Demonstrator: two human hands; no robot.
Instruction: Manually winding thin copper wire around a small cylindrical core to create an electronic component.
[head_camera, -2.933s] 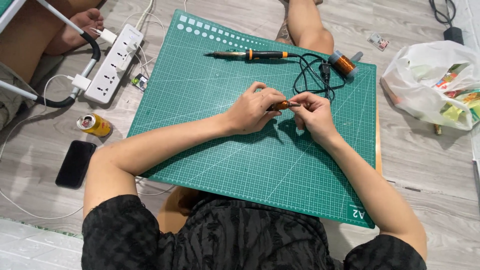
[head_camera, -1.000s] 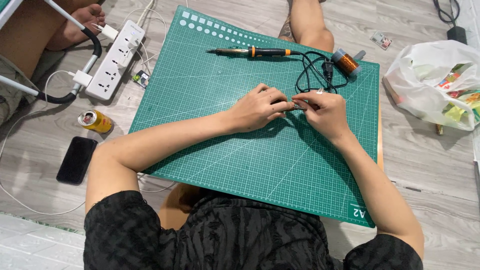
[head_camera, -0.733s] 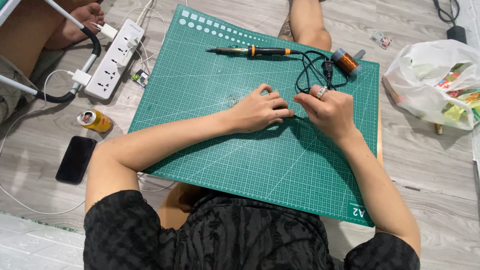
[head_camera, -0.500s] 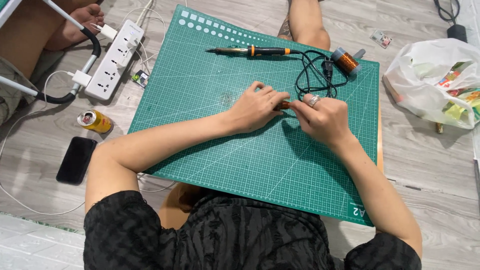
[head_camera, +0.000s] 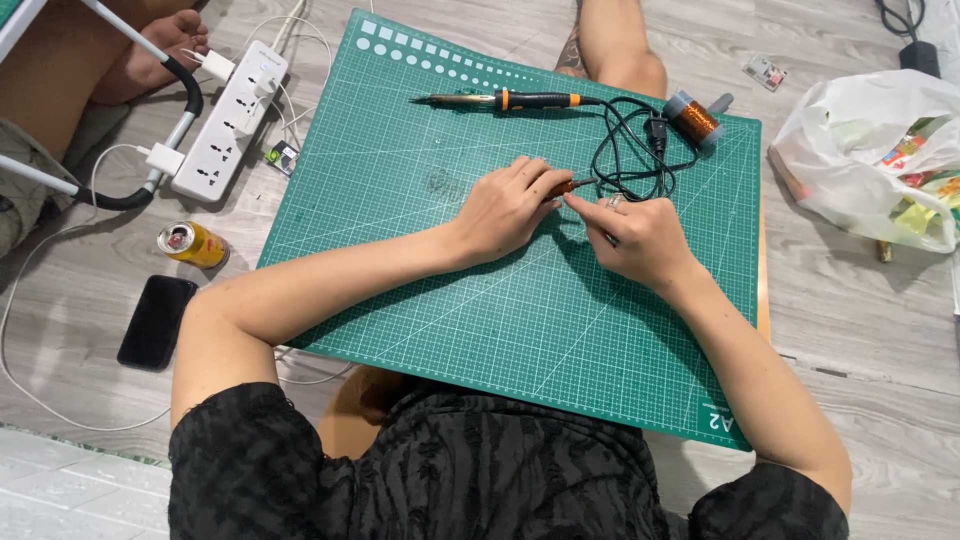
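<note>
Meanwhile, our left hand (head_camera: 508, 205) and right hand (head_camera: 636, 232) had drawn together again over the green gridded cutting mat (head_camera: 420, 250), fingertips nearly touching. A moment before, the right hand had lifted a little toward the cable, its ringed finger raised; now it had settled back down and closed in on the small copper-coloured piece (head_camera: 562, 187) that the left hand pinched between thumb and forefinger. Both hands were narrow, curled into fine grips: the left holding that piece, the right pressed to its tip, though we could not tell whether the right held a thin wire as well.

We judged that the brief reach away was over and the close fingerwork had resumed at the same spot, so the piece itself had hardly moved across the mat.

Just beyond the hands lay the tangled black cable (head_camera: 630, 150), and past it the black-and-orange soldering iron (head_camera: 505, 100), untouched on the mat. To the far right of the right hand stood the spool of copper wire (head_camera: 693, 118). Well left of the left hand, on the floor, were the white power strip (head_camera: 230, 120), the yellow drink can (head_camera: 192, 244) and the black phone (head_camera: 157, 322).
</note>
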